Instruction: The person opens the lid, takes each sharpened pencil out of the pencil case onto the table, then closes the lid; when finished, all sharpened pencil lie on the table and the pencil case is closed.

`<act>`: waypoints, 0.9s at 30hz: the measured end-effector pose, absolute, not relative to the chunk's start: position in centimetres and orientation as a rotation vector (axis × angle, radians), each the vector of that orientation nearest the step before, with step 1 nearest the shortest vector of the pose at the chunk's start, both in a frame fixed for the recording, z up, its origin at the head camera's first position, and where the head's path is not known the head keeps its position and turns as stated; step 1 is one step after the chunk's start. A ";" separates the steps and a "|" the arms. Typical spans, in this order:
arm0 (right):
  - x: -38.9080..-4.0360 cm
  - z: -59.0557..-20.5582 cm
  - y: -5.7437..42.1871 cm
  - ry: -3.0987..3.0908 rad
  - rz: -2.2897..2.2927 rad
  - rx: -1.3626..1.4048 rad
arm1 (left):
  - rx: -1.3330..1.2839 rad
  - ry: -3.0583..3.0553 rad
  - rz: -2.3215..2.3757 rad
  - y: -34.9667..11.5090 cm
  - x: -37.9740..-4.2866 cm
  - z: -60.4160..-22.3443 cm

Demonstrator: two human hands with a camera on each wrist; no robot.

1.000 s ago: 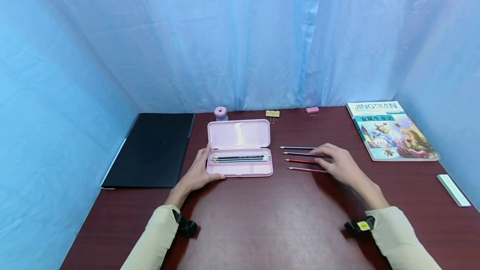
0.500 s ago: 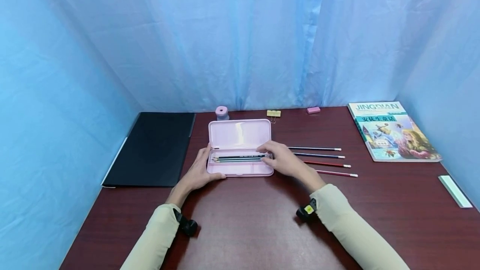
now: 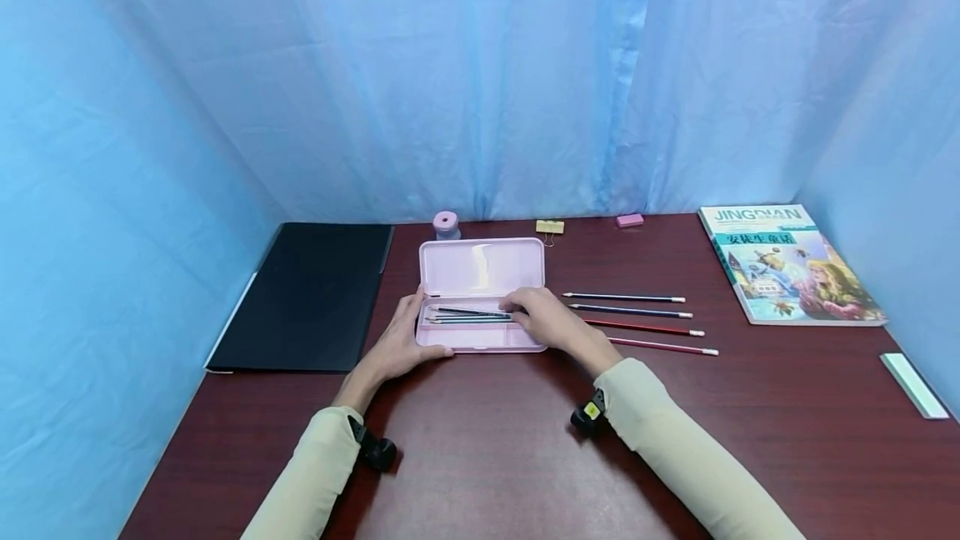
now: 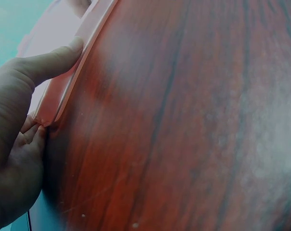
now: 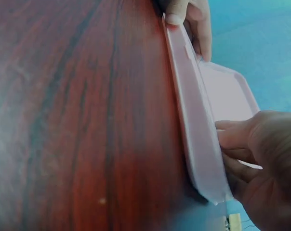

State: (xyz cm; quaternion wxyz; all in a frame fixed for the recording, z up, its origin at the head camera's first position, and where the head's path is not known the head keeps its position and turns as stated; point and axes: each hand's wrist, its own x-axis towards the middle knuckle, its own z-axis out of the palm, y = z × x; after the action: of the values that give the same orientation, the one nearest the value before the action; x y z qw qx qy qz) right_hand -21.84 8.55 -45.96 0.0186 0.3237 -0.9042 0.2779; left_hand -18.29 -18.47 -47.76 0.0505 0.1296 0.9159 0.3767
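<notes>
A pink pencil case (image 3: 450, 267) lies on the table with its lid raised. Along its left end my left hand (image 3: 393, 346) grips it, thumb on the front edge and fingers at the side. My right hand (image 3: 551, 319) reaches into the tray and pinches a dark pencil (image 3: 463, 312), which lies slightly slanted over the other pencils (image 3: 468, 321) in the back compartment. The right fingertips are partly hidden behind the case wall (image 5: 196, 110) in the right wrist view. In the left wrist view, the left thumb (image 4: 54, 62) presses on the case's edge.
Several pencils, among them a blue pencil (image 3: 637, 311) and a red pencil (image 3: 652, 328), lie right of the case. Behind are a pencil sharpener (image 3: 446, 227), binder clip (image 3: 550, 227) and pink eraser (image 3: 630, 221). A black folder (image 3: 303, 298) lies left, a book (image 3: 791, 269) right.
My right hand has moved left from the loose pencils on the table into the case, then slightly further left. A dark pencil inside now slants. The left hand has stayed on the case.
</notes>
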 end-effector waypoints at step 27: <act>-19.0 -43.5 18.2 -2.647 1.071 0.802 | 0.403 2.779 1.167 -18.5 -18.1 -47.7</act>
State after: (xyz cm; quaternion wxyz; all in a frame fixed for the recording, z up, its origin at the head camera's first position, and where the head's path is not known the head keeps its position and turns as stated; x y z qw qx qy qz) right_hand -19.00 18.15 -43.54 0.0879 0.2693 -0.8891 0.3596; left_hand -18.11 -18.54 -47.69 0.0502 0.1323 0.9127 0.3833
